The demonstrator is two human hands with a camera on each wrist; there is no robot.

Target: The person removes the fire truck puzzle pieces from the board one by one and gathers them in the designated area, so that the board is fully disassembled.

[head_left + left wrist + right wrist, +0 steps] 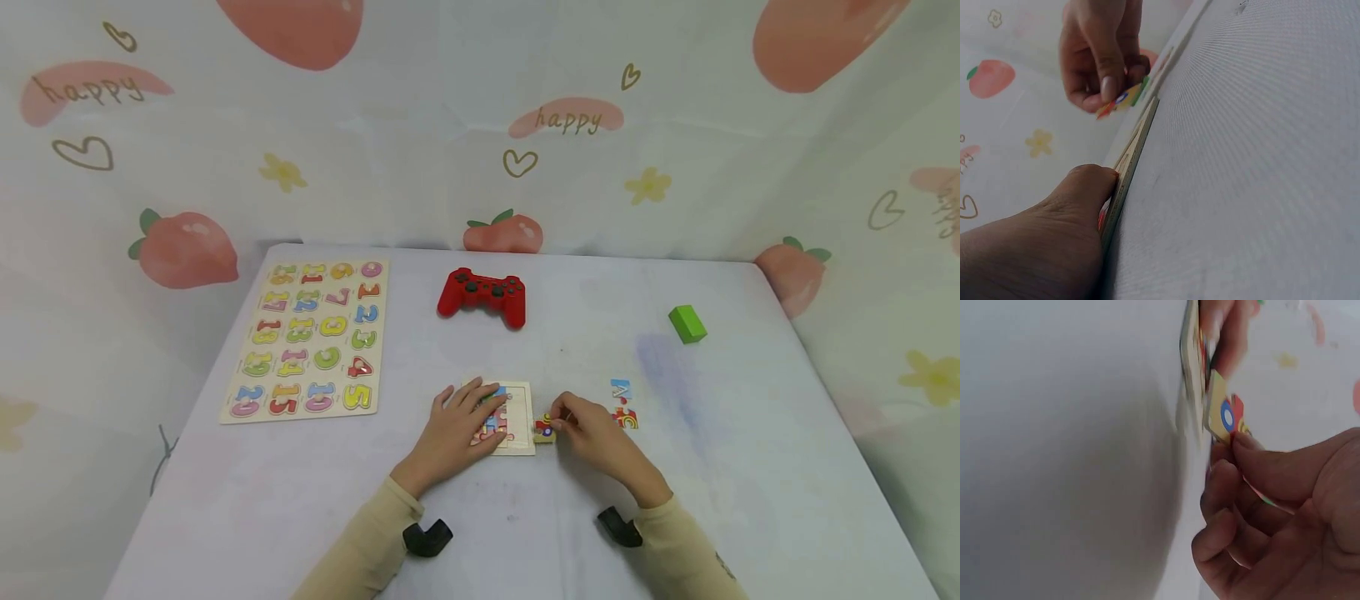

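Observation:
My left hand lies with spread fingers on a small wooden jigsaw board. Part of the board's colourful picture shows between those fingers, and the rest is hidden under them. Just off the board's right edge, my right hand pinches a jigsaw piece between thumb and fingers. The piece is yellow and red with a blue ring, and it is held tilted above the table in the right wrist view. To the right of that hand lie loose jigsaw pieces, a blue one and a red and yellow one.
A large wooden number puzzle board lies at the left of the white table. Behind the jigsaw board sits a red game controller. A green block stands at the back right. A printed cloth hangs behind.

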